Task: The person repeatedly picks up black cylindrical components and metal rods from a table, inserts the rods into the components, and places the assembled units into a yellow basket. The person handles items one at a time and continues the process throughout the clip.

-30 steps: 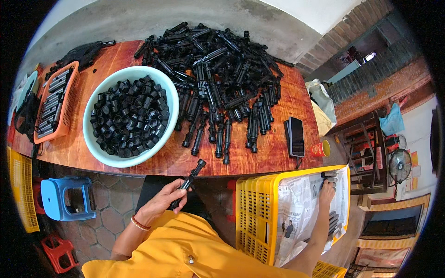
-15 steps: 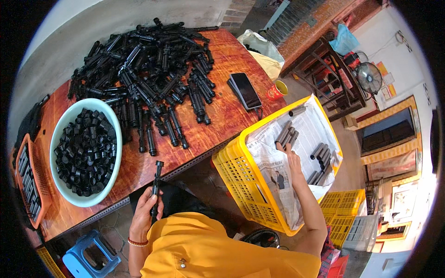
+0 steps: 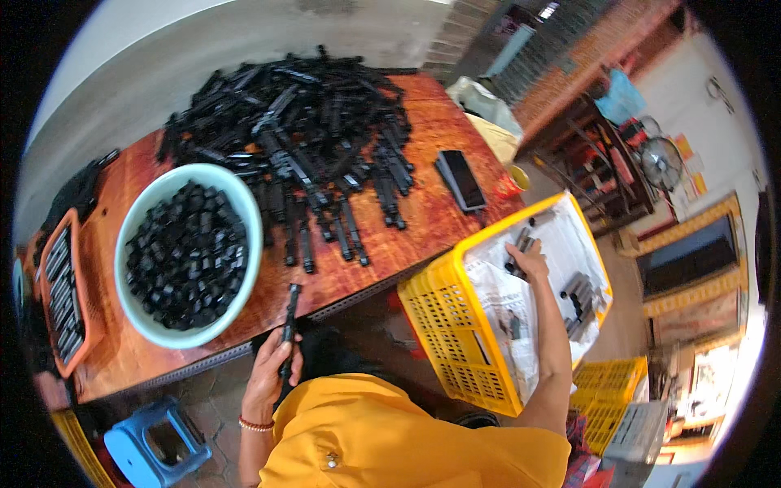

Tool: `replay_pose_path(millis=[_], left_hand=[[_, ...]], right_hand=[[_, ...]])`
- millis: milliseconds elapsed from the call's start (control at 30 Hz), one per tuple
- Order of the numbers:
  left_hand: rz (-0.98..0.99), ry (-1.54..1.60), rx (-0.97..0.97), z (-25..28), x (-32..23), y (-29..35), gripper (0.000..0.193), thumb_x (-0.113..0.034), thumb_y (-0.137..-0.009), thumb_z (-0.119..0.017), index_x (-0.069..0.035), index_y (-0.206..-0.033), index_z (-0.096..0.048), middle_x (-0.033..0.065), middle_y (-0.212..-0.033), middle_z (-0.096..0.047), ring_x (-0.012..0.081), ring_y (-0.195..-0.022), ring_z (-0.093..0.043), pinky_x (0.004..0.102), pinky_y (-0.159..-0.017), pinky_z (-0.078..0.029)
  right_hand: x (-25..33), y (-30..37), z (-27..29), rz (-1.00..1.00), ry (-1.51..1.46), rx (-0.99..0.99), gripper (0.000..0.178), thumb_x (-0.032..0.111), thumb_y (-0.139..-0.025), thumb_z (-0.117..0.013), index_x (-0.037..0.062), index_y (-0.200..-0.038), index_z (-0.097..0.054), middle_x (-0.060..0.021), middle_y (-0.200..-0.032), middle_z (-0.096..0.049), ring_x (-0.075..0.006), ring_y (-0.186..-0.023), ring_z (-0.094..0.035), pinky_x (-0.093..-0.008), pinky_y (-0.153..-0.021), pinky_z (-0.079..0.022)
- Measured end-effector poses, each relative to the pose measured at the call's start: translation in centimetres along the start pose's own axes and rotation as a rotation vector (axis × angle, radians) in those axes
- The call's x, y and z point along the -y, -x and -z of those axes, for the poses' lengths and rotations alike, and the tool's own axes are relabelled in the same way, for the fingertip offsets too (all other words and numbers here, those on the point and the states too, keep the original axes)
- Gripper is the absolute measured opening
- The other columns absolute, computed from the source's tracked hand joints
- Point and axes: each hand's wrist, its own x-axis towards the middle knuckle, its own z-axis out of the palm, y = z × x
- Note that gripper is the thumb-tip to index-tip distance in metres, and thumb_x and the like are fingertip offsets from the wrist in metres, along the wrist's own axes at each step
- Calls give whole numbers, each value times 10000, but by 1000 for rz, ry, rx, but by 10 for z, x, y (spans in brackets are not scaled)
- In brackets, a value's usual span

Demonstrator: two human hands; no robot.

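Blur leaves uncountable the dark grey cylindrical tubes (image 3: pixel 525 241) at the right hand (image 3: pixel 532 262), inside the perforated yellow plastic crate (image 3: pixel 446 329); whether it grips any, I cannot tell. Left of the crate, the left hand (image 3: pixel 270 359) pinches one slim black plastic rod (image 3: pixel 291 315), partly finger-covered.

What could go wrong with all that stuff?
The pale blue bowl of little black pieces sits near the front edge of the table, so a bump might spill it. The black tube in the left hand could slip and fall. The right hand, in the yellow crate, might knock the loose tubes there.
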Motion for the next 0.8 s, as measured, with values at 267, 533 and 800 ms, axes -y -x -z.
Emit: replay_pose_path(millis=[267,533,800], left_hand=[[-18,-6,3,8,-9,10,273,-284,-951,-514,-37,-1062,-483,36,-634,-498,98,-493,-461,205,-463,-376],[-59,-57,9,9,-4,9,293,-289,-957,-500,-26,-1082,-478,43,-638,-498,101,-478,-457,210,-459,-380],[-127,-85,-39,18,-2,15,280,-287,-955,-503,-34,-1072,-478,45,-632,-503,106,-473,-462,214,-451,-385]], right_hand=[[2,-17,-18,-118,-201,-91,963,263,-531,-756,-4,-1334,-296,-332,-1196,-486,-398,-1081,-527,-414,-895,-456],[-23,-34,-12,56,-403,-28,906,60,-438,-718,-118,-1230,-316,-160,-858,-581,-275,-665,-589,-370,-559,-502],[40,20,80,98,-980,-3,845,35,-561,-679,37,-1323,-315,-158,-938,-578,-272,-777,-607,-395,-668,-511]])
